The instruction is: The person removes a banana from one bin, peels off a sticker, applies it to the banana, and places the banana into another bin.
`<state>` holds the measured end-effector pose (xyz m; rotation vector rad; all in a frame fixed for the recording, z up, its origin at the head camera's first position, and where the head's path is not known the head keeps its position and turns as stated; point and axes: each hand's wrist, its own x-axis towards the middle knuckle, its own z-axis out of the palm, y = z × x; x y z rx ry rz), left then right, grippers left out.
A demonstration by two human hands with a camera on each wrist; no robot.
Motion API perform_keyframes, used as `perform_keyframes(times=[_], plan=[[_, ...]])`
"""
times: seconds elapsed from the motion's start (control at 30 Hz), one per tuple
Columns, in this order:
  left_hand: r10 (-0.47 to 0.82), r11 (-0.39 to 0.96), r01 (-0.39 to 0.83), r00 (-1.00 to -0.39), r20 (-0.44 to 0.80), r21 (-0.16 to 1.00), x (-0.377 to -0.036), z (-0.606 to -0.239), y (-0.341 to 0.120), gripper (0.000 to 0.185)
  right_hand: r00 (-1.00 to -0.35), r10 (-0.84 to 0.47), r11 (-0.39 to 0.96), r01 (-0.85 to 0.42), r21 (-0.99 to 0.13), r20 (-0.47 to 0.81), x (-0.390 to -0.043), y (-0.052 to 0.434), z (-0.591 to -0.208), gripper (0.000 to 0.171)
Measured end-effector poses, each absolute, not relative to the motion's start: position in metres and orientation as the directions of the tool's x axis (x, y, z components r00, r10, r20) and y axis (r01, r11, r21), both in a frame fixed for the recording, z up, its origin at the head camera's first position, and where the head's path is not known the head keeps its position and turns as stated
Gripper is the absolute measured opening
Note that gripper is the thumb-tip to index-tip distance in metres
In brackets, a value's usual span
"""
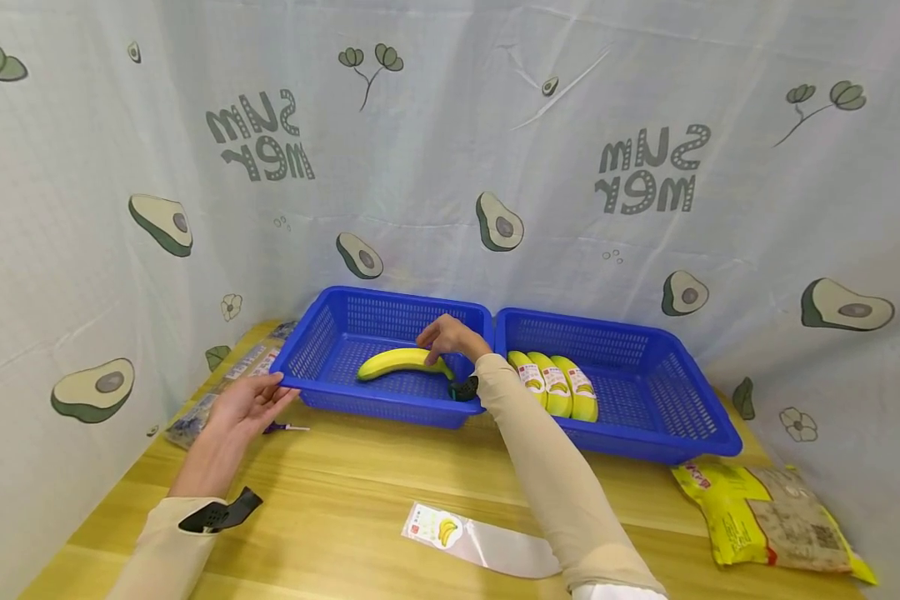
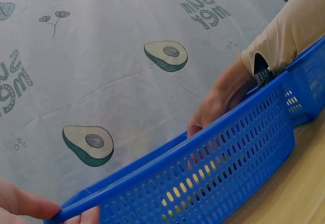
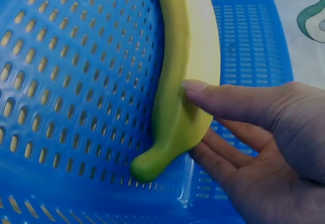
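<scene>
Inside the left blue basket point(image 1: 390, 410) lies a single yellow banana point(image 1: 393, 362) with a green stem end. My right hand point(image 1: 450, 337) reaches over the basket's front and pinches the banana near its stem, thumb on one side and fingers on the other, as the right wrist view shows. My left hand point(image 1: 247, 404) holds the same basket's front left corner, its thumb on the rim point(image 2: 127, 176) and fingers under it. Three bananas point(image 1: 555, 385) with printed label bands lie side by side in the right blue basket point(image 1: 645, 446), partly behind my right sleeve.
A clear strip with a banana label point(image 1: 450, 533) lies on the wooden table point(image 1: 345, 492) in front. At the right sits a yellow printed bag point(image 1: 772, 521). Plastic packets point(image 1: 195, 417) and a small purple-handled tool point(image 1: 277, 427) are by the left basket. A patterned curtain point(image 1: 420, 167) hangs behind.
</scene>
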<state>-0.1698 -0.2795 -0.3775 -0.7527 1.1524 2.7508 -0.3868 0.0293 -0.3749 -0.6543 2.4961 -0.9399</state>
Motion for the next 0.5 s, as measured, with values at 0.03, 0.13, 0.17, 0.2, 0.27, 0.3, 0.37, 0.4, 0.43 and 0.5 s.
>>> perform_keyframes(times=[0.03,0.13,0.17,0.2,0.27,0.3,0.37,0.4,0.43,0.5], plan=[[-0.126,-0.715,-0.240,-0.879,-0.459,0.656,-0.1700,-0.3775,-0.2795,0.014,-0.816,-0.543,0.672,-0.284,-0.684,-0.195,-0.3871,0.0295,-0.3752,0.047],[-0.130,-0.709,-0.234,-0.884,-0.450,0.665,-0.1709,-0.3771,-0.2796,0.013,-0.823,-0.533,0.688,-0.288,-0.666,-0.194,-0.3877,0.0294,-0.3751,0.044],[-0.129,-0.711,-0.233,-0.884,-0.449,0.663,-0.1711,-0.3769,-0.2796,0.012,-0.827,-0.528,0.693,-0.288,-0.661,-0.194,-0.3878,0.0292,-0.3750,0.043],[-0.127,-0.712,-0.233,-0.885,-0.448,0.662,-0.1713,-0.3771,-0.2798,0.012,-0.828,-0.526,0.697,-0.288,-0.657,-0.195,-0.3879,0.0288,-0.3750,0.043],[-0.127,-0.715,-0.234,-0.883,-0.451,0.659,-0.1714,-0.3768,-0.2799,0.012,-0.829,-0.524,0.705,-0.292,-0.646,-0.197,-0.3880,0.0280,-0.3750,0.041],[-0.129,-0.716,-0.233,-0.882,-0.453,0.658,-0.1714,-0.3768,-0.2799,0.012,-0.829,-0.523,0.708,-0.295,-0.642,-0.197,-0.3882,0.0276,-0.3751,0.041],[-0.125,-0.723,-0.235,-0.880,-0.457,0.650,-0.1715,-0.3769,-0.2805,0.012,-0.831,-0.518,0.711,-0.288,-0.642,-0.202,-0.3883,0.0270,-0.3758,0.040],[-0.124,-0.725,-0.236,-0.879,-0.461,0.646,-0.1716,-0.3772,-0.2808,0.012,-0.830,-0.518,0.711,-0.284,-0.643,-0.206,-0.3882,0.0266,-0.3763,0.040],[-0.122,-0.727,-0.238,-0.878,-0.462,0.644,-0.1716,-0.3773,-0.2810,0.012,-0.831,-0.515,0.712,-0.280,-0.644,-0.209,-0.3881,0.0263,-0.3766,0.040],[-0.118,-0.731,-0.238,-0.879,-0.461,0.640,-0.1719,-0.3781,-0.2815,0.013,-0.834,-0.508,0.714,-0.267,-0.648,-0.216,-0.3876,0.0258,-0.3774,0.040]])
